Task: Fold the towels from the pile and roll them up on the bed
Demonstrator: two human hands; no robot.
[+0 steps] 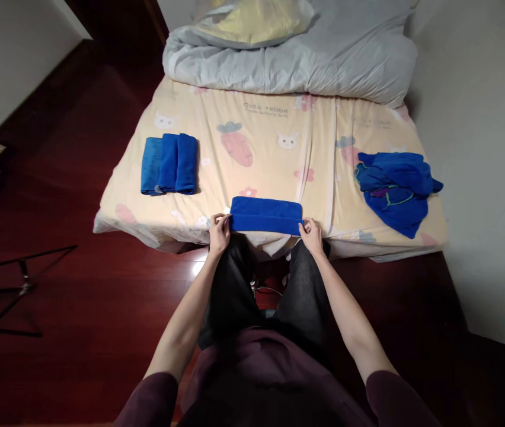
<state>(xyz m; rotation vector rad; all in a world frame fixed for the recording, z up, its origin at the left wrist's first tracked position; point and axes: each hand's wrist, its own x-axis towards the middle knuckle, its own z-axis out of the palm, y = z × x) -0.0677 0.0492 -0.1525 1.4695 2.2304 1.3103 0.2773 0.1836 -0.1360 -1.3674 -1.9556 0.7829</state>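
Observation:
A blue towel [265, 214], folded into a wide strip, lies at the front edge of the bed with a fold line running along it. My left hand [220, 232] pinches its left end, and my right hand [312, 236] pinches the lower right corner. To the left sit several rolled or folded blue towels [169, 164], side by side and partly overlapping. On the right is a crumpled heap of blue cloths [397, 187], with green edging and a purple patch showing.
The bed sheet [270, 172] is pale yellow with carrots and rabbits. A grey quilt [345, 65] is bunched at the far side under a yellow pillow [256, 21]. Black tripod legs [21, 290] stand on the dark red floor at left. A wall borders the right.

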